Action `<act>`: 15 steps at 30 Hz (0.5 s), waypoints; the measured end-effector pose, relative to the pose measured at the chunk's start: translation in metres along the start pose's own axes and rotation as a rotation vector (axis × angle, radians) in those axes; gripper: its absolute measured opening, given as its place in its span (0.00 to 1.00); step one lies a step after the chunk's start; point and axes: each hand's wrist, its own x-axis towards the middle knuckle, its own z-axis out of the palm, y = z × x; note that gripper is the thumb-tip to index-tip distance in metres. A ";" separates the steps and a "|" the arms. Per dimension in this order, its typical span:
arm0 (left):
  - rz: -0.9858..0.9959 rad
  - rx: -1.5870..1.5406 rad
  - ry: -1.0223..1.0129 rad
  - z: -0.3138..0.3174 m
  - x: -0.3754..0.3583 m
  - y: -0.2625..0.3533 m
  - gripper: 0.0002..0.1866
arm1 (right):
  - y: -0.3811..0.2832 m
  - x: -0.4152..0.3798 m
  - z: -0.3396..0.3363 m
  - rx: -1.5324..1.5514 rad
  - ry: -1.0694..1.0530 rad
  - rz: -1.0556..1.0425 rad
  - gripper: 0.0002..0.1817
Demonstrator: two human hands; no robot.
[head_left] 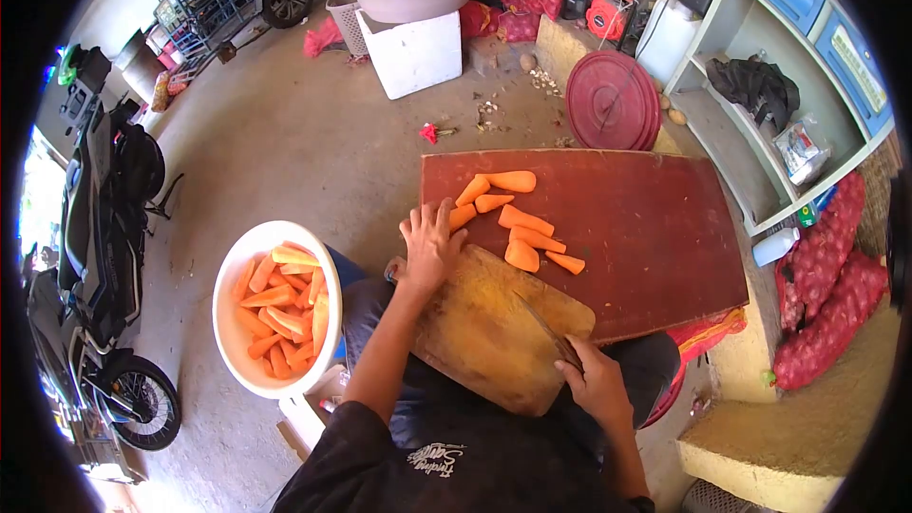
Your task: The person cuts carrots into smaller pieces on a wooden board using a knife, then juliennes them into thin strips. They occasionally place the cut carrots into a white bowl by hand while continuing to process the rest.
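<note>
My left hand (431, 249) is at the left edge of the red-brown board, thumb and forefinger closed about the near end of a peeled carrot piece (463, 218). Several more peeled carrot pieces (525, 219) lie just beyond it, some whole-ended, some cut. A worn wooden cutting board (494, 328) rests slantwise over my lap, its far edge against the red-brown board. My right hand (597, 382) grips a knife (543, 323) by its handle. The blade lies low over the right part of the cutting board, pointing away and to the left.
A white tub (225, 323) of peeled carrots stands at my left. The red-brown board (655, 228) spans the area ahead. Beyond are a dark red lid (608, 100), a white box (410, 55) and a shelf unit (731, 147). Red net sacks (826, 313) lie right; a motorcycle (95, 228) stands left.
</note>
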 end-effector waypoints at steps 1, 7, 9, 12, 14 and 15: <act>0.013 -0.018 -0.072 0.008 0.002 -0.015 0.34 | -0.004 0.000 0.000 0.002 -0.019 0.016 0.23; -0.038 -0.163 -0.151 0.005 0.000 -0.023 0.25 | -0.009 -0.004 -0.001 -0.037 -0.130 0.114 0.18; -0.164 -0.320 -0.135 -0.010 -0.006 -0.008 0.23 | -0.003 -0.006 0.004 -0.041 -0.120 0.095 0.18; -0.426 -0.849 -0.117 -0.034 -0.016 0.019 0.25 | -0.003 -0.006 0.006 -0.038 -0.127 0.085 0.17; -0.287 -0.651 -0.109 -0.042 -0.033 0.033 0.25 | -0.006 -0.004 0.004 -0.021 -0.125 0.102 0.17; -0.215 -0.552 -0.105 -0.044 -0.044 0.037 0.25 | -0.008 -0.004 0.003 -0.012 -0.123 0.111 0.17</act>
